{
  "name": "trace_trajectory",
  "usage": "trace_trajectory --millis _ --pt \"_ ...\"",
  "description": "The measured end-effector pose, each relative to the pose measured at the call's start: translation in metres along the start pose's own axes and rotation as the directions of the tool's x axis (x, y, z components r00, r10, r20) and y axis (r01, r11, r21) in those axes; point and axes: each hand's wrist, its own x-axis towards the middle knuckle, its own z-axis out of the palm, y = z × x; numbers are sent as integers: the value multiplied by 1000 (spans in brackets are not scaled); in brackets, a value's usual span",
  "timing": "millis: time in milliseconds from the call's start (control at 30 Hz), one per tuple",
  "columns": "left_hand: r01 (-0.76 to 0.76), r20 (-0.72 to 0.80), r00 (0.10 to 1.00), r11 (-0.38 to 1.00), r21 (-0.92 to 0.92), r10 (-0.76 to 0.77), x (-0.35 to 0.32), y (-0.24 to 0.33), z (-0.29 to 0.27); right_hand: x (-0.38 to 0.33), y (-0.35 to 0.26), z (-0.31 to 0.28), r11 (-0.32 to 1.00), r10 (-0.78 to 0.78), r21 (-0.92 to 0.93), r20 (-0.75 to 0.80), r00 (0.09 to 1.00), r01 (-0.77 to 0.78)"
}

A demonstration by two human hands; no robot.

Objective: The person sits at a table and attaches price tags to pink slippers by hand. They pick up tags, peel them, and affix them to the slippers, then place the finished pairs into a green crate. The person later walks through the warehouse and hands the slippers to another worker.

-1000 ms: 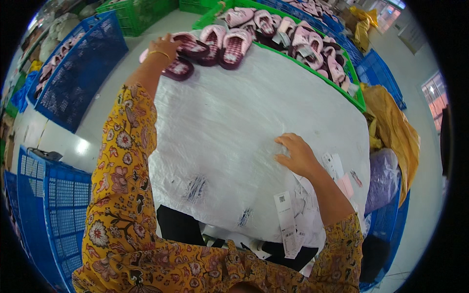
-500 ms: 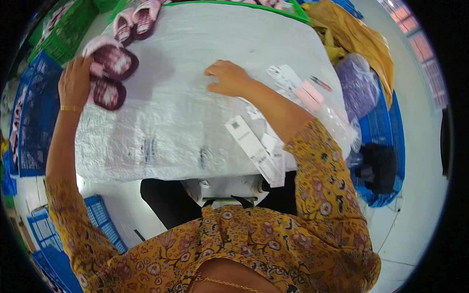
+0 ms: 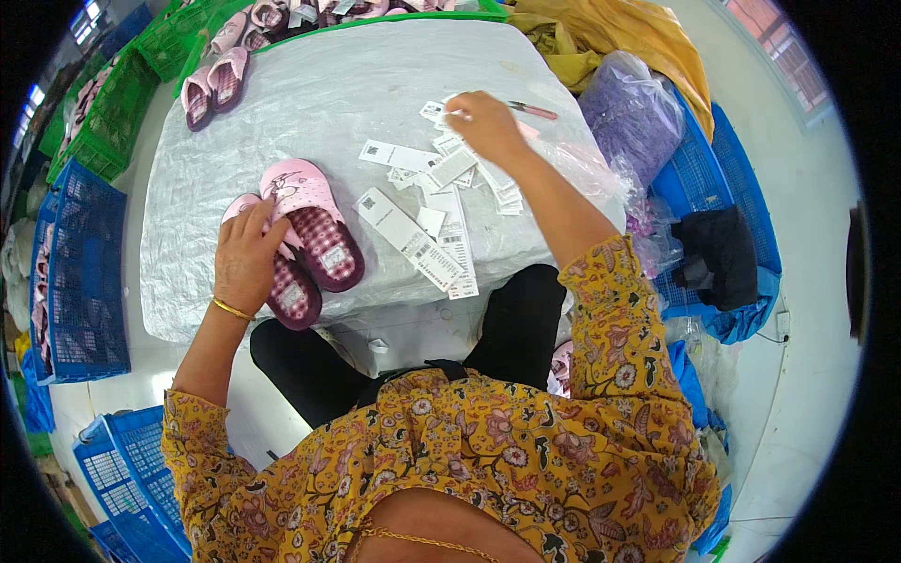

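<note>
A pair of pink slippers (image 3: 314, 220) with dark checked insoles lies near the front left of a table covered in grey-white plastic sheet (image 3: 357, 94). My left hand (image 3: 246, 258) rests on the nearer slipper, fingers curled over it. My right hand (image 3: 488, 122) reaches to the far right of the table and pinches a white paper tag from a loose pile of tags (image 3: 450, 178). A long white label strip (image 3: 408, 239) lies between the slippers and the pile.
Another pink slipper pair (image 3: 211, 89) sits at the table's far left, with more slippers in a green tray (image 3: 310, 11) behind. Blue crates (image 3: 80, 272) stand at left and lower left, a purple bag (image 3: 629, 113) and yellow cloth (image 3: 619, 28) at right. A pink pen (image 3: 530, 110) lies by my right hand.
My left hand has brought the slipper pair from the far left toward the table's near edge and set it down. My right hand moved over to the tag pile.
</note>
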Motion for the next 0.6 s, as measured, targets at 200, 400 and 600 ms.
trace_trajectory --millis 200,400,600 --pt "149 -43 987 978 -145 -157 -8 22 -20 -15 96 -44 934 176 -330 101 979 -134" --pt "221 1 975 963 -156 -224 -31 33 -13 -14 84 -37 873 336 -440 230 914 -210" --pt "256 -11 965 945 -201 -264 -31 40 -21 -8 121 -31 965 260 -82 208 943 -248"
